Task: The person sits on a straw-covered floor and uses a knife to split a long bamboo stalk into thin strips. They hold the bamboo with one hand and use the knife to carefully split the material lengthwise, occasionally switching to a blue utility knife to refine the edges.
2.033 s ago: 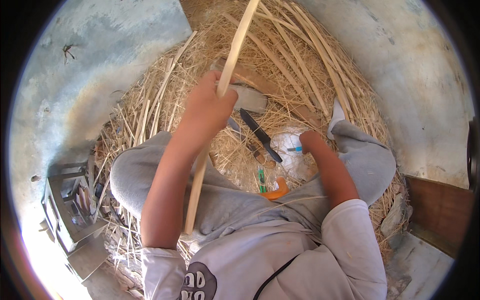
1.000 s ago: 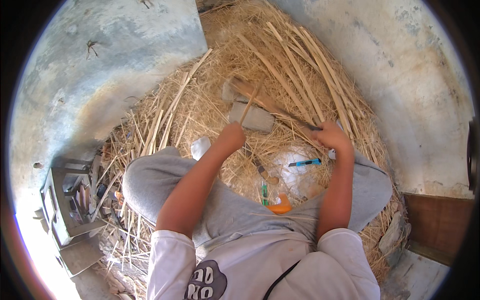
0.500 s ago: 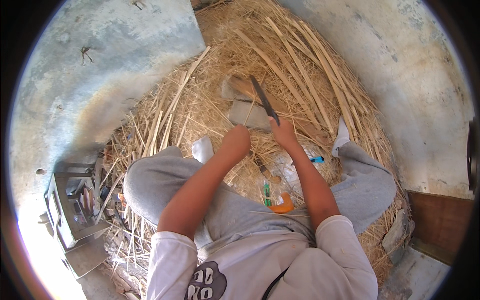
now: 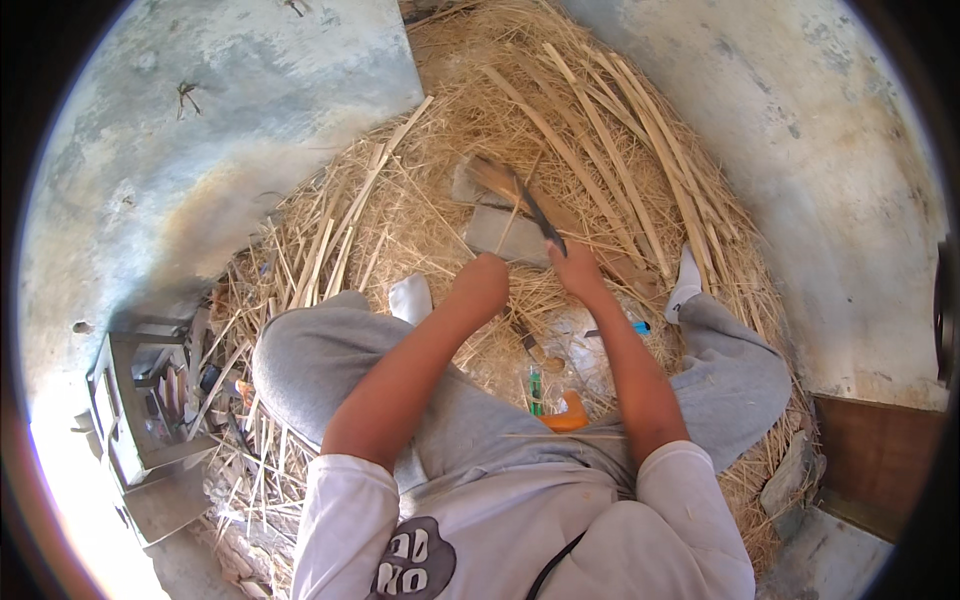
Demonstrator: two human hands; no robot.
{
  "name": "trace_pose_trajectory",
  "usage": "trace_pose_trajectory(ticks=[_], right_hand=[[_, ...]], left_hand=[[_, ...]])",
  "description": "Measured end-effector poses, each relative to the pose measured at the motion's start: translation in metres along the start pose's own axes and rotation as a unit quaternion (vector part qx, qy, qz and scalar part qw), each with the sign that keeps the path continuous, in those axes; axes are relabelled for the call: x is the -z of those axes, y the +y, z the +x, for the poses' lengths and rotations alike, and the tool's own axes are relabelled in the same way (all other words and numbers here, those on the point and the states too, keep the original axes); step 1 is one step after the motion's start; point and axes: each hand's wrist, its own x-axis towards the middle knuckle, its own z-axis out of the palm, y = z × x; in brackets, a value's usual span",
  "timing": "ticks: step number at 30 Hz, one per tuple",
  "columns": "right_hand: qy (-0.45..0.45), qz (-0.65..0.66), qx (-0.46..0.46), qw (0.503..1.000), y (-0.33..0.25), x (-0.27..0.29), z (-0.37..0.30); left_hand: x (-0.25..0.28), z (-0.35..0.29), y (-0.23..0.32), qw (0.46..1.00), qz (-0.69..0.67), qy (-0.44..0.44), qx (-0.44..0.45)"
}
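Note:
My right hand is closed round the handle end of a long dark-bladed knife, whose blade slants up and left and is blurred at its tip. From my closed left hand a thin bamboo strip sticks out away from me and crosses the blade. My left fingers are mostly hidden behind the back of the hand. Below the strip and blade lie a flat grey block and a brown wooden piece beside it.
Shavings cover the floor, with long bamboo strips on the right and more strips on the left. Between my legs lie an orange curved object, a green tool and a blue-ended tool. Walls flank both sides.
The knife blade has swung slightly and now looks blurred, its tip against the strip and brown wood. Both hands stay nearly in place; the whole view has shifted a little.

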Motion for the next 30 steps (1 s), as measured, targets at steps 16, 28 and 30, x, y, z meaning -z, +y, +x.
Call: trace_pose_trajectory(ticks=[16,28,30], right_hand=[[-0.137,0.145,-0.204,0.958,-0.011,0.022,0.011],[0.013,0.097,-0.051,0.994,-0.019,0.033,0.032],[-0.166,0.026,-0.097,0.981,-0.018,0.047,0.043]], left_hand=[[0.008,0.002,0.003,0.999,-0.014,-0.019,0.041],[0.007,-0.002,0.009,0.999,-0.005,-0.021,0.046],[0.011,-0.003,0.011,0.998,-0.004,-0.030,0.050]])
